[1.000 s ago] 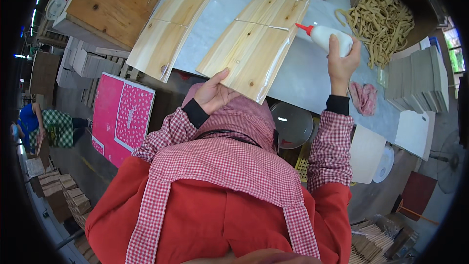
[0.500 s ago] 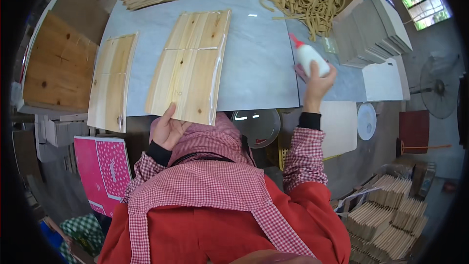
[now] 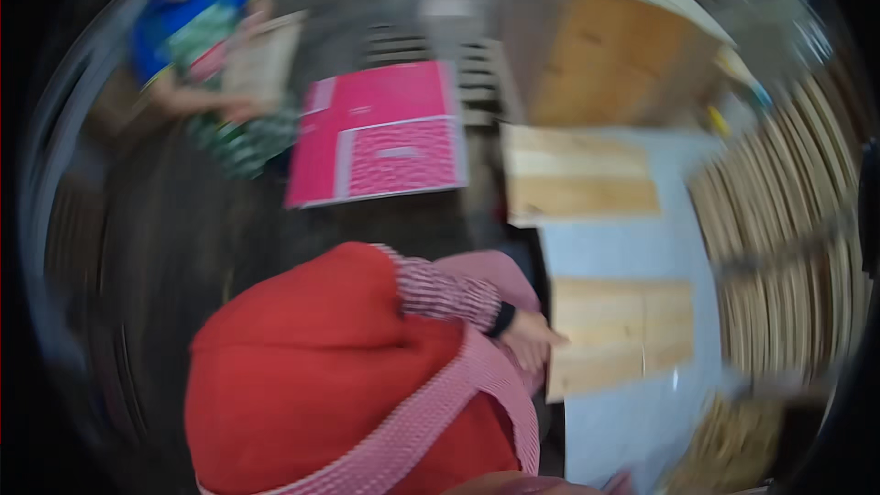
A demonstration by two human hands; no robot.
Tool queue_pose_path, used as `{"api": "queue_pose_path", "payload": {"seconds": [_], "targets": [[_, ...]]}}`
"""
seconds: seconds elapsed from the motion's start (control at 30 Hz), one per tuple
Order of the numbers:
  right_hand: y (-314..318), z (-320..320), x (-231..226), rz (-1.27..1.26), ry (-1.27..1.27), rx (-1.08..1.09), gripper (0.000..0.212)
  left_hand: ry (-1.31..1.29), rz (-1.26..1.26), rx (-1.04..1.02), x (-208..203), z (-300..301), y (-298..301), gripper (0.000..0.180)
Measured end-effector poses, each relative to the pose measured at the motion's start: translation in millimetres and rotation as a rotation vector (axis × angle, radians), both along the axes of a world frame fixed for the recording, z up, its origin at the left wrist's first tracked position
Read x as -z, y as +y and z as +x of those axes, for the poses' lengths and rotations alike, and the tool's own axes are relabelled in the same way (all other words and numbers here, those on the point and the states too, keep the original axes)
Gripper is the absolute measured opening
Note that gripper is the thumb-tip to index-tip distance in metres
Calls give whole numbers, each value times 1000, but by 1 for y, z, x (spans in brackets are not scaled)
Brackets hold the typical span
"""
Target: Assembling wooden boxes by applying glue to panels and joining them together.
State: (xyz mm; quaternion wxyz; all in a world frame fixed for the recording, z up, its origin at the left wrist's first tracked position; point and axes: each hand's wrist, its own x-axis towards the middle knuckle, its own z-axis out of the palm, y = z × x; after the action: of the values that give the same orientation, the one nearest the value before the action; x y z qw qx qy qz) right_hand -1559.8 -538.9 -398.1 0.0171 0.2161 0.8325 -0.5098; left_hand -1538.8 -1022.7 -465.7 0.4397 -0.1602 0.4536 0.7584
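My left hand [image 3: 530, 337] is at the near edge of a pale wooden board [image 3: 598, 337] on the table. Its thumb lies over the edge and the other fingers are bent below, so it pinches the board there, though motion smears the view. A second pale wooden board [image 3: 582, 188] lies farther along the same table, apart from the hand. My right hand is out of view, and so is the white bottle with the red tip that it held earlier.
The blue-grey tabletop [image 3: 614, 435] carries a long stack of thin boards [image 3: 779, 247] and a tan heap of strips [image 3: 729, 445]. A large wooden box [image 3: 596, 55] stands beyond. A pink panel [image 3: 376, 133] is at centre left. A co-worker [image 3: 206, 55] in blue holds a flat pale piece.
My view has swung far to the left, bringing the co-worker into sight. My right hand and the bottle have left the picture. My left hand stays at the board's edge.
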Motion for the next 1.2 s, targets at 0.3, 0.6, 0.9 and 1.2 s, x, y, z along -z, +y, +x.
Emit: {"api": "queue_pose_path", "payload": {"seconds": [0.3,0.6,0.9,1.2], "targets": [[-225,-9,-80,682,172,-194,48,156,36,-342,20,66,-18,50],[-391,59,-53,-327,423,-806,13,70,132,-867,19,138,-105,29],[-453,82,-16,-419,239,-948,8,100,356,-1089,24,193,-160,25],[-457,89,8,-311,107,-1038,10,579,-1652,-1121,-43,280,-191,28]]}}
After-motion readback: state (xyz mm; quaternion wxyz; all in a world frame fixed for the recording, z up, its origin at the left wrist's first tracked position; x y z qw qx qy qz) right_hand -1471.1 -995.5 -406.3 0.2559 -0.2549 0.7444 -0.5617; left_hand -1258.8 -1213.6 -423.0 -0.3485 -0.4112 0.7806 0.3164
